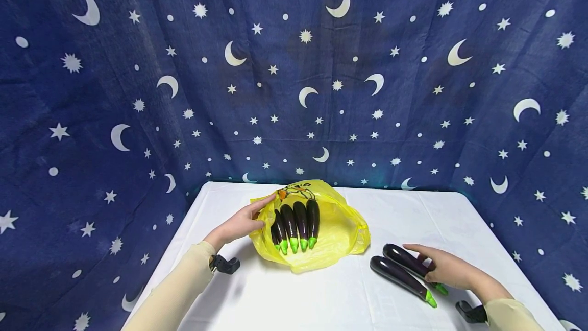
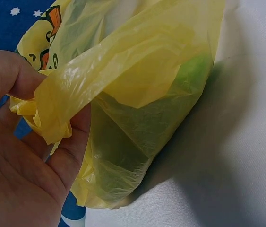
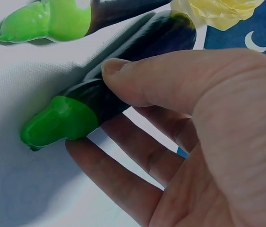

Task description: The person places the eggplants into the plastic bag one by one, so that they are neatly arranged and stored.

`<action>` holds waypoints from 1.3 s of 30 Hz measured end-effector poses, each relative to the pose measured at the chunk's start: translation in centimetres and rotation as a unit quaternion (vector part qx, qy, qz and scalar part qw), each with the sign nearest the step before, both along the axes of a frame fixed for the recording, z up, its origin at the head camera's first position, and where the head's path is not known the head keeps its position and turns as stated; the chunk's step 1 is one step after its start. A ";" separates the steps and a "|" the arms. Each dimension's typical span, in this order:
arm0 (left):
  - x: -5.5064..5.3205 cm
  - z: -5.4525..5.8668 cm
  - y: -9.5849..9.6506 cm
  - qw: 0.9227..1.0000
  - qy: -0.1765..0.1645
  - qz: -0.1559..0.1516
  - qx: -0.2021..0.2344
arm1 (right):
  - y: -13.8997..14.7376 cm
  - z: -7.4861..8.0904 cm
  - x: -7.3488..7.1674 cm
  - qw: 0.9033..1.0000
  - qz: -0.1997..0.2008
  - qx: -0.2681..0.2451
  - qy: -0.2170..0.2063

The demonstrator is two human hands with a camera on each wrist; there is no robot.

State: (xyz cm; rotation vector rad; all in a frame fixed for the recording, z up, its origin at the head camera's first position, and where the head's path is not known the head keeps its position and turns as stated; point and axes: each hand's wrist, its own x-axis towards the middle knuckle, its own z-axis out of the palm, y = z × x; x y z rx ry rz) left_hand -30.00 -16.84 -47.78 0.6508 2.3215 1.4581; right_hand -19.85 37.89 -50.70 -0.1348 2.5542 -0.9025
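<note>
A yellow plastic bag [image 1: 337, 236] lies on its side at the middle of the table, its mouth facing me. Inside, several dark eggplants [image 1: 300, 222] lie side by side with green stem ends toward the opening. My left hand [image 1: 240, 222] holds the bag's left rim; in the left wrist view the bunched film [image 2: 52, 106] sits between thumb and fingers. On the right, my right hand [image 1: 452, 268] grips an eggplant [image 1: 404, 258] near its green end, thumb on one side and fingers on the other. A second eggplant [image 1: 398, 276] lies beside it, nearer to me.
A white cloth covers the table [image 1: 317, 303]. Behind and at both sides hangs a dark blue curtain [image 1: 285, 96] with moons and stars. Black wrist cameras are strapped to the left wrist [image 1: 225, 264] and the right wrist [image 1: 471, 313].
</note>
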 end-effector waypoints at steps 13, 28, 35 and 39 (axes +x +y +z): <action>-0.1 -0.1 0.0 1.000 0.001 -0.004 0.001 | 0.0 0.0 -0.2 1.000 0.004 0.000 -0.002; -0.1 -0.1 0.1 1.000 -0.012 0.006 -0.004 | 0.2 0.0 -0.2 1.000 0.008 -0.011 -0.004; -0.1 -0.1 0.2 1.000 -0.008 0.005 -0.005 | 0.3 -0.2 -0.2 1.000 0.009 -0.013 -0.006; -0.1 -0.2 0.2 1.000 -0.008 0.001 -0.001 | 0.3 -0.2 -0.1 1.000 0.015 -0.015 -0.003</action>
